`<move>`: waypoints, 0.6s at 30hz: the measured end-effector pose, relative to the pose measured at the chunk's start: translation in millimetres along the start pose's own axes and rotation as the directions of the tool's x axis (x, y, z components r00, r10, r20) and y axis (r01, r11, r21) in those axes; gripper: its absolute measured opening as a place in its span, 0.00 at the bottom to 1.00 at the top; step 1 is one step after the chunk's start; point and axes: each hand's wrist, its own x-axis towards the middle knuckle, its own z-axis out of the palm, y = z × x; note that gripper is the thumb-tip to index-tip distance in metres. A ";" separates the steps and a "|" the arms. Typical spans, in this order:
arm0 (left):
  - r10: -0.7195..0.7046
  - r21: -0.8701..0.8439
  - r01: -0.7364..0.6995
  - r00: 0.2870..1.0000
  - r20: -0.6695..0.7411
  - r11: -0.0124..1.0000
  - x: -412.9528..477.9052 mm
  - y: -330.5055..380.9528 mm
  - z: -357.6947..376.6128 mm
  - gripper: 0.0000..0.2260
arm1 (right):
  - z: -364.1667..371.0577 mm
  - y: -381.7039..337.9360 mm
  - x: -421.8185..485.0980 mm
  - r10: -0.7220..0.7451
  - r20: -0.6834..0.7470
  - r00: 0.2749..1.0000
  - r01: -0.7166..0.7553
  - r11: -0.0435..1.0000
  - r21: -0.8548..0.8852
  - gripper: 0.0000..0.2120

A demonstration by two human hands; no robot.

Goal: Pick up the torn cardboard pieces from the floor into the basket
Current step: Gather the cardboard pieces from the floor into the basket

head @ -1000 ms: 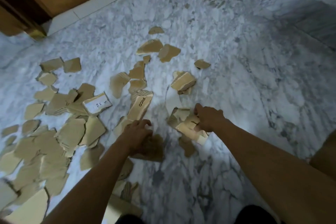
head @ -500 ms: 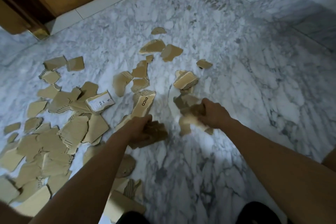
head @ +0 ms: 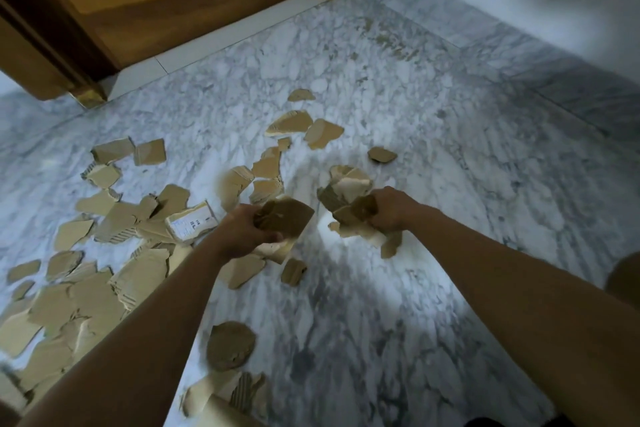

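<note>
Marble floor (head: pixel 433 156) lay strewn with torn cardboard pieces (head: pixel 104 295), thickest at left. Left hand (head: pixel 242 229) and right hand (head: pixel 388 211) each had a grip clenched on a bunch, probably for fewer trips. No basket showed.

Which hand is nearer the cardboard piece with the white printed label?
Left. The left hand, clutching cardboard scraps, is just right of the labelled piece. The right hand, also gripping scraps, is further right, beyond the left hand.
</note>
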 end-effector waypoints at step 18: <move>-0.163 -0.213 0.205 0.966 0.199 0.955 -9.7 -53.7 52.2 0.12 | 54.5 -27.5 55.5 -0.143 0.015 0.990 0.134 0.877 -0.460 0.17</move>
